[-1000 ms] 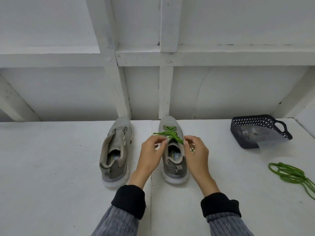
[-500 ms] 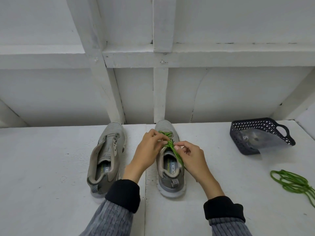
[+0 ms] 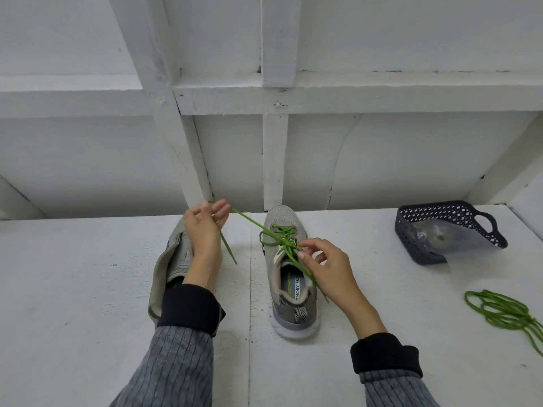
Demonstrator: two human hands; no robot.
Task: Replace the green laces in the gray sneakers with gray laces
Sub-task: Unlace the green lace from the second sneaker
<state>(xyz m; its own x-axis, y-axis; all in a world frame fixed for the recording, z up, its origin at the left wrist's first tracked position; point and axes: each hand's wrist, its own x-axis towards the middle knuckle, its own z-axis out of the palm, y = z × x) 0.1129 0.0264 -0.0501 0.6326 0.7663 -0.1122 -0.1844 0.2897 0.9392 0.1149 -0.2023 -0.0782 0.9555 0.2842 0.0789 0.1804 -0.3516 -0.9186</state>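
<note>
Over the left sneaker (image 3: 173, 259), left hand (image 3: 205, 227) pinches the green lace (image 3: 249, 220) end, pulled up-left from the right sneaker (image 3: 289, 274); right hand (image 3: 326, 265) pinches the crossings, so it's nearer the eyelets.

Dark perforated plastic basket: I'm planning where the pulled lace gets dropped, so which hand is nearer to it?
Right. The right hand is over the laced gray sneaker, left of the dark perforated plastic basket; the left hand is farther left, over the other sneaker.

Left hand (image 3: 205, 230) swung out left — green lace (image 3: 249, 221) now drawn taut from right sneaker (image 3: 289, 274), end dangling.
</note>
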